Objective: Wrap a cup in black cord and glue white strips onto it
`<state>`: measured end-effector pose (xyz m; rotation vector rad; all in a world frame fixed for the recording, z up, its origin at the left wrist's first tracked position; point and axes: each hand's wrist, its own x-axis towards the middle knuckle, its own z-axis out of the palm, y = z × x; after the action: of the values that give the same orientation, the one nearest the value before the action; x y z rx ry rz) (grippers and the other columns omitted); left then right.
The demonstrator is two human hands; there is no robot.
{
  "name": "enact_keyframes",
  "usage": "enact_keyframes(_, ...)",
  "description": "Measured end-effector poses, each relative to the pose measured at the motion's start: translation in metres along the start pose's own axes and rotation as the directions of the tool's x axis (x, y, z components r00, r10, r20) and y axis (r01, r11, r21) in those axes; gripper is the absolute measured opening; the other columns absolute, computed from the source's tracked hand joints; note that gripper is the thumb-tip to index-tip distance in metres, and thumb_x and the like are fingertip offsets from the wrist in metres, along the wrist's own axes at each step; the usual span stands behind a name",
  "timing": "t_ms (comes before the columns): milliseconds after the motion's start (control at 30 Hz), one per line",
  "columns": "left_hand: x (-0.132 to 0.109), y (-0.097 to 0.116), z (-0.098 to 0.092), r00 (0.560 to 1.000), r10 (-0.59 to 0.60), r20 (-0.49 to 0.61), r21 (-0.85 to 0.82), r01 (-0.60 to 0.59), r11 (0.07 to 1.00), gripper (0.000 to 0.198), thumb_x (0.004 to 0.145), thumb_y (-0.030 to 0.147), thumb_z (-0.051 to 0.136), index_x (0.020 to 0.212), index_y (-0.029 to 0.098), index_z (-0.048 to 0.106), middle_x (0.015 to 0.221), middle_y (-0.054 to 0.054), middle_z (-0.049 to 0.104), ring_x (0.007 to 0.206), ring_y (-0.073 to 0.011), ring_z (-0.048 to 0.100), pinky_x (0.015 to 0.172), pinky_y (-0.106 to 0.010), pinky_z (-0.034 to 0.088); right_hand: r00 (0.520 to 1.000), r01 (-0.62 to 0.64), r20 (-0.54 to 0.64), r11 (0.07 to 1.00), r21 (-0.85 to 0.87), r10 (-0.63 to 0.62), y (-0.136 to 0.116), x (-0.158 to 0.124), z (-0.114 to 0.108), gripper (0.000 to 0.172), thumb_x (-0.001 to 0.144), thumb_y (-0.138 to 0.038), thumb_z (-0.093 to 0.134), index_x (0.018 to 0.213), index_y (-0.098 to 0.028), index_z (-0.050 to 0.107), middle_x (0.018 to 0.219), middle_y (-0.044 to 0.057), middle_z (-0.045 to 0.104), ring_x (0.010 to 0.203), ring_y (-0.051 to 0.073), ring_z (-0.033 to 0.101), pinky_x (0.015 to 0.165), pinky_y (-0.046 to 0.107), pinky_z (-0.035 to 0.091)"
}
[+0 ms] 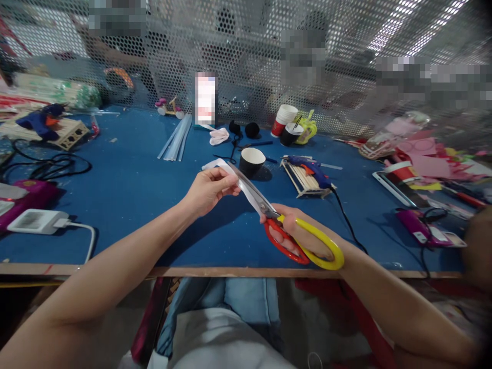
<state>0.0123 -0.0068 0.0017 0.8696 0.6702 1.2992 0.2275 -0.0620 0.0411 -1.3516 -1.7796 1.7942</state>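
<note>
Scissors (269, 209) with one red and one yellow handle sit in the right hand (307, 238), whose fingers I see closed through and around the loops. Their blades point away toward the left hand (209, 189), which pinches a thin white strip (251, 196) between thumb and fingers. From my end, the strip runs from just past the left fingertips back along the blades to the right hand; I cannot tell whether it is paper or cloth, nor whether the blades are biting into it.

Just beyond the gap between the hands, I have a black cup (249, 169) with a pale inside standing upright on the blue counter (134, 195). Farther out from the left hand lie translucent glue sticks (177, 138), and past them a bright phone screen (205, 97) stands upright. A blue glue gun (312, 170) rests on a rack of wooden sticks (298, 180) beyond the right hand and to its right, its cord trailing back toward the forearm. Well beyond the right hand, I make out stacked red-and-white paper cups (284, 120) beside a smaller black cup. Well left of the left hand, a white charger (38, 221) lies with its cable plugged in.
</note>
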Motion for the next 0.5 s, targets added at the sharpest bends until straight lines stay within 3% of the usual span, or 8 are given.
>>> enact_keyframes(367, 0.0000, -0.0049, -0.0024, 0.998, 0.007, 0.057, 0.006, -0.007, 1.000, 0.022, 0.062, 0.023, 0.079, 0.066, 0.011, 0.062, 0.060, -0.001, 0.065, 0.056, -0.0119, 0.064, 0.060, -0.026, 0.054, 0.998, 0.022, -0.053, 0.999, -0.023, -0.023, -0.0011, 0.0000, 0.0018, 0.055, 0.077, -0.070, 0.042, 0.091, -0.017, 0.046, 0.048, -0.010, 0.038, 0.028, 0.003, 0.028, 0.025, 0.015, 0.024)
enact_keyframes(500, -0.0022, -0.0028, -0.0016, 0.992, 0.010, 0.125, 0.018, -0.013, 1.000, 0.032, 0.065, 0.022, 0.077, 0.094, 0.017, 0.065, 0.067, 0.001, 0.066, 0.060, -0.0110, 0.064, 0.061, -0.025, 0.053, 0.999, 0.026, -0.047, 0.999, 0.020, -0.025, 0.0020, -0.0010, 0.0028, 0.056, 0.075, -0.071, 0.044, 0.090, -0.017, 0.046, 0.048, -0.010, 0.039, 0.029, 0.002, 0.028, 0.027, 0.014, 0.025)
